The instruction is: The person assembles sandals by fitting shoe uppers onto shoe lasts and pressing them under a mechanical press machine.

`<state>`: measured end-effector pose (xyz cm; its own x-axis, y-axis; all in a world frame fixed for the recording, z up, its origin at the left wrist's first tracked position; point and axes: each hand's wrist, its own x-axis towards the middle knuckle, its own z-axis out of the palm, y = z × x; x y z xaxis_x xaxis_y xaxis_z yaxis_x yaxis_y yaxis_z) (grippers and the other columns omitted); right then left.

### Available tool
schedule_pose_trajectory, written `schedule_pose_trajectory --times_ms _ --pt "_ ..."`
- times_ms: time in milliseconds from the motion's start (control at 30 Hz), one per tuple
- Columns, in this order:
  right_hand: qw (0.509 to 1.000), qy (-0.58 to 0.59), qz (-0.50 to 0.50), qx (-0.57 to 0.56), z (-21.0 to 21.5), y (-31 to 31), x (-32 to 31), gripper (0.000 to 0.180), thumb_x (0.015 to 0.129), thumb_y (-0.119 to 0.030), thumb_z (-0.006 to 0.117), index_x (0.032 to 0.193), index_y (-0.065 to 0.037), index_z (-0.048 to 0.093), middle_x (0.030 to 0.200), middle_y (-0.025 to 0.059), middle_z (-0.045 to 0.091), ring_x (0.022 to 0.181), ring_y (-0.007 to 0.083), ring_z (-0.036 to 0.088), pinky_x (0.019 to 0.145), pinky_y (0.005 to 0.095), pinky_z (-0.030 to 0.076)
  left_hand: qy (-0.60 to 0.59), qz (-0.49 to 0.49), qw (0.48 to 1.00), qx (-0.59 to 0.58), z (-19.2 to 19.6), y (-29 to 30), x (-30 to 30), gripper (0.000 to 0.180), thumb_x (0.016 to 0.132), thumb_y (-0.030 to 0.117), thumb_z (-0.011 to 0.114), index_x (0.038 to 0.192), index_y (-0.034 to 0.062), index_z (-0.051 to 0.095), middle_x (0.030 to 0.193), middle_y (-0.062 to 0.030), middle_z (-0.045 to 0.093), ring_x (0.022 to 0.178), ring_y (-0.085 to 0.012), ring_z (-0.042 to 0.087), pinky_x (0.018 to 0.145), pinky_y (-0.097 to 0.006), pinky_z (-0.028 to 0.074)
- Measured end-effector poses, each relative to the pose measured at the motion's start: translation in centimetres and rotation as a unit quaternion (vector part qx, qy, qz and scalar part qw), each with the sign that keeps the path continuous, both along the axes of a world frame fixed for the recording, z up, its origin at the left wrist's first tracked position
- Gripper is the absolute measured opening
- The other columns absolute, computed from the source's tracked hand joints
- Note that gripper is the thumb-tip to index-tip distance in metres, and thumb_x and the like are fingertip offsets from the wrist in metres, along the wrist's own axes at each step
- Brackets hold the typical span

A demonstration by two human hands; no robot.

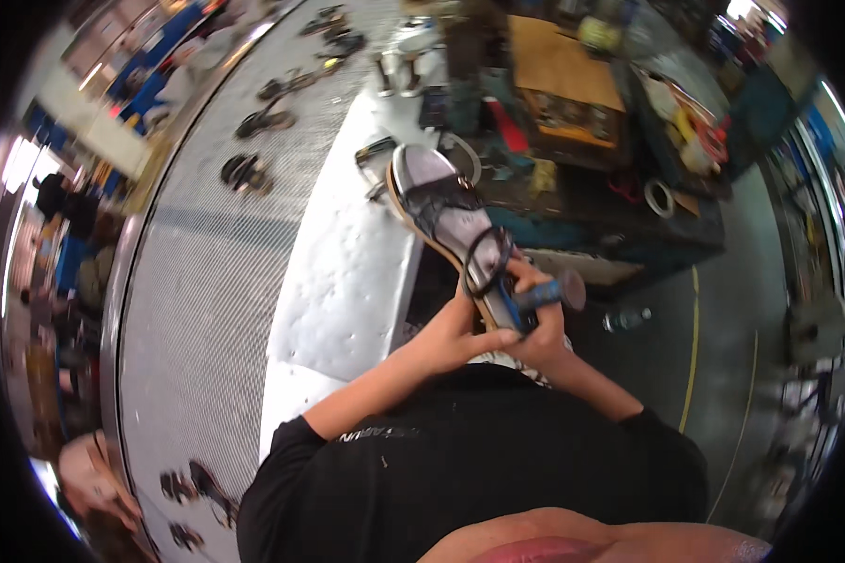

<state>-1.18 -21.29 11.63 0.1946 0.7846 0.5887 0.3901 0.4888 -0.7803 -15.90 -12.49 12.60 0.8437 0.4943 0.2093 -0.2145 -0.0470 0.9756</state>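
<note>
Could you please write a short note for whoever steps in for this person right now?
Left hand: holds the heel end of the sandal from below, sole tilted up and away.
Right hand: closed on a blue-handled tool, its working end at the sandal's heel strap loop.
Nearby: white bench at left; mesh conveyor beyond it carrying more sandals.
Done: the sandal is off the belt and in hand, straps in place.
Left: the heel work looks unfinished; how far it has got cannot be told.
</note>
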Motion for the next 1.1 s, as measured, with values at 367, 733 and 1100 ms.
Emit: schedule_pose_trajectory --times_ms 367,733,1100 --pt "0.905 -0.108 -0.400 -0.092 4.1 11.7 20.5 0.058 0.068 -0.015 0.075 0.118 -0.005 0.048 0.115 0.0156 0.061 0.102 0.0279 0.062 0.086 0.0350 0.047 0.316 -0.155 0.924 0.150 -9.5 3.9 2.9 0.060 0.081 0.018 0.071 0.134 0.0070 0.046 0.103 -0.0176 0.063 0.095 -0.0251 0.063 0.084 -0.034 0.049" --pt "0.866 -0.195 -0.436 -0.145 3.1 15.2 21.4 0.074 0.062 -0.027 0.080 0.120 0.002 0.044 0.111 0.0242 0.058 0.102 0.0398 0.058 0.086 0.0442 0.047 0.273 -0.150 0.930 0.192 -9.7 4.2 2.6 0.056 0.080 0.020 0.071 0.132 0.0090 0.051 0.103 -0.0172 0.064 0.096 -0.0297 0.062 0.085 -0.037 0.049" --pt "0.836 -0.241 -0.470 -0.148 2.6 19.4 26.4 0.077 0.064 -0.033 0.083 0.123 -0.002 0.044 0.113 0.0219 0.059 0.107 0.0376 0.057 0.089 0.0429 0.046 0.188 -0.186 0.954 0.138 -9.3 3.9 2.6 0.056 0.079 0.018 0.071 0.131 0.0110 0.052 0.104 -0.0141 0.064 0.091 -0.0258 0.061 0.083 -0.035 0.049"
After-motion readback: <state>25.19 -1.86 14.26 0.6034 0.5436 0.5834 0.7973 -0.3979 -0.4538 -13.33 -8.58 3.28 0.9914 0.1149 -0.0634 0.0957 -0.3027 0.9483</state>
